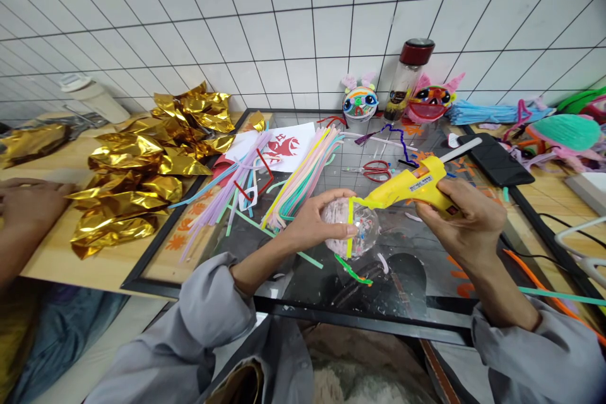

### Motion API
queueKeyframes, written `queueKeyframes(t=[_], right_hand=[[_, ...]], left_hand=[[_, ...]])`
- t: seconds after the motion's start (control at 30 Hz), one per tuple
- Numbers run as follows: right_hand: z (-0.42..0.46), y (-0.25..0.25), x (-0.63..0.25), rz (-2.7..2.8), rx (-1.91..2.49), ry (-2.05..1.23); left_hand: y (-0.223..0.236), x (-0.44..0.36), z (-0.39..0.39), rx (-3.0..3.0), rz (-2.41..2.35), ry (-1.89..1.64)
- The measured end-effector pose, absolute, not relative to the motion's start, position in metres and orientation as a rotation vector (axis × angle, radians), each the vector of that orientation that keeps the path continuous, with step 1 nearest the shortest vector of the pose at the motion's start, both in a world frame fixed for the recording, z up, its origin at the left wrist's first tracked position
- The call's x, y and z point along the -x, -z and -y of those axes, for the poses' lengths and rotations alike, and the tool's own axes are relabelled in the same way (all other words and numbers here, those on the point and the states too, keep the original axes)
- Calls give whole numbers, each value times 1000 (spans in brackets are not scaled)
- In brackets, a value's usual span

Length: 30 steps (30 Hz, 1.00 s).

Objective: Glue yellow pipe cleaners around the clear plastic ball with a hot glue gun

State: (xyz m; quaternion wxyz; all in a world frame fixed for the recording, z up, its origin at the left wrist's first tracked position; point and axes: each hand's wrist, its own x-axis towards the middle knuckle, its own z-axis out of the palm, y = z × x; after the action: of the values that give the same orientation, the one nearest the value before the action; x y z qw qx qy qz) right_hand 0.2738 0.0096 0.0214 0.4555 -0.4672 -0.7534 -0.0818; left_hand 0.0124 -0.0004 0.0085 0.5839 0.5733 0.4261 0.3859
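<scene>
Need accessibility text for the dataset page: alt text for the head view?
A person's left grip holds a partly clear ball with a yellow strip; the right grip points a yellow glue gun at it. Red-handled scissors, pastel pipe cleaners and gold foil lie nearby.

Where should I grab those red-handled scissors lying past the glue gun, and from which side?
Best by the red handle loops, probably from above and the right: the scissors lie flat, their blades pointing left toward the bundled pipe cleaners. The yellow glue gun in your right hand crowds that side, so perhaps move it first.
</scene>
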Motion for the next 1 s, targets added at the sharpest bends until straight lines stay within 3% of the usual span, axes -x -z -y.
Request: queueKeyframes(t=[1.0], right_hand=[[-12, -21, -275, 1847, 1112, 206]], left_hand=[[-10, -12, 1, -1347, -984, -887]])
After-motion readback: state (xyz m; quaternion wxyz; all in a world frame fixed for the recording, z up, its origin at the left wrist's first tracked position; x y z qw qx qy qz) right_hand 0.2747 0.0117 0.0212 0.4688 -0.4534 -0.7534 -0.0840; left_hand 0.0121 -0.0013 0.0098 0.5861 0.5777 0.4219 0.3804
